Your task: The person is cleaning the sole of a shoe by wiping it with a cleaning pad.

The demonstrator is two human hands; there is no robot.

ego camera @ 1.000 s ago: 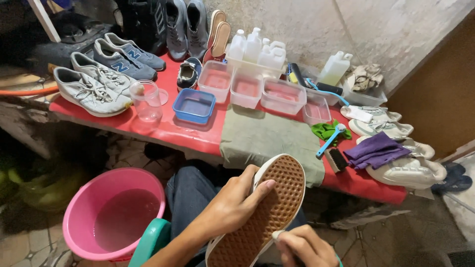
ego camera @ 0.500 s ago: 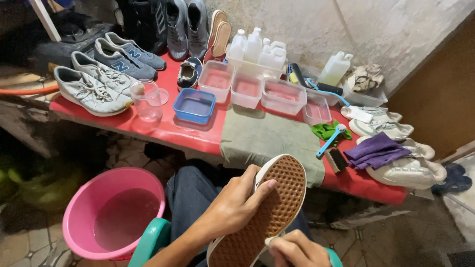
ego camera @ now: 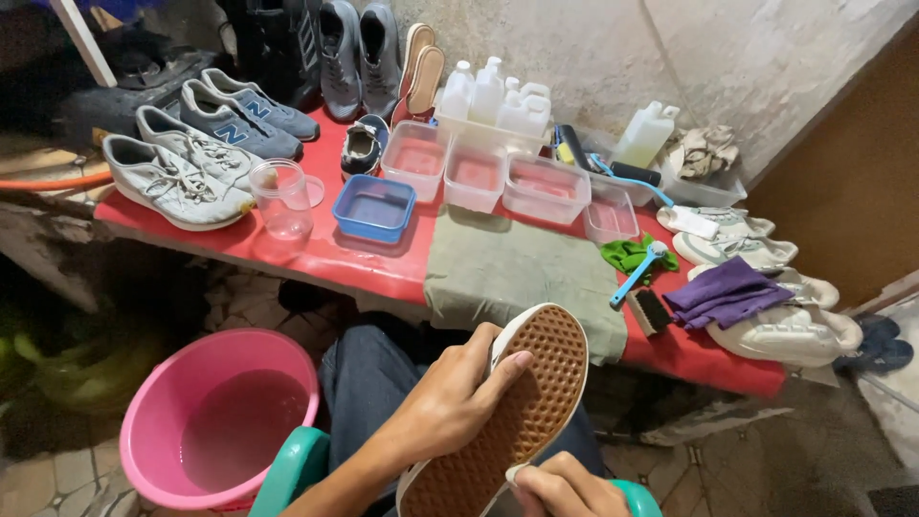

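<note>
Red-covered bench [ego camera: 316, 254] against a rough plaster wall holds four clear tubs [ego camera: 479, 172] and one blue; left hand [ego camera: 450, 397] clasps the upturned shoe [ego camera: 522, 407], right hand [ego camera: 565, 488] closed beside its edge

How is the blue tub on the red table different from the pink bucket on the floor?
The blue tub is small, rectangular and sits on the red table; the pink bucket is far larger, round and stands on the floor. The pink bucket holds murky water; the blue tub's contents are unclear. Both are open-topped plastic containers.
</note>
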